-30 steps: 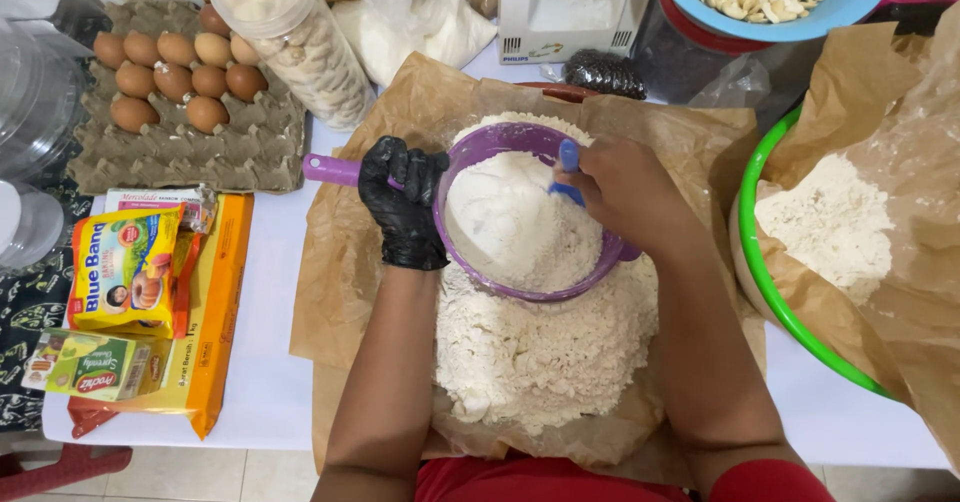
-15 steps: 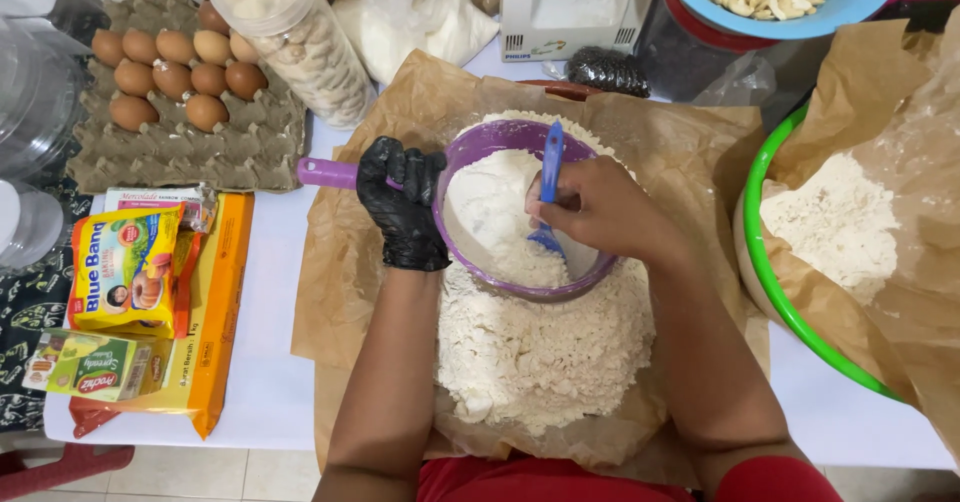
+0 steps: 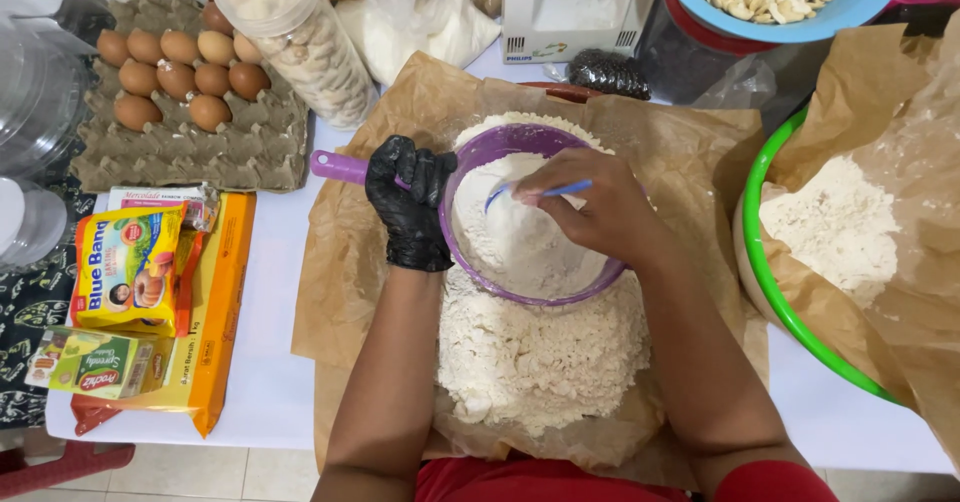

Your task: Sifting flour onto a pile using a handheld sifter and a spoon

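White table (image 3: 270, 362), hands sifting flour (image 3: 520, 242)

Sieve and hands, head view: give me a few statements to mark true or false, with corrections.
1. The left hand, in a black glove, grips the purple sieve by its handle. True.
2. The right hand is gloved too. False: it is bare and holds a blue utensil inside the sieve.
3. The sieve is over a flour pile on brown paper. True.
4. The egg tray is full. False: eggs fill only its far part.
5. The green bowl is at the left. False: it is at the right.
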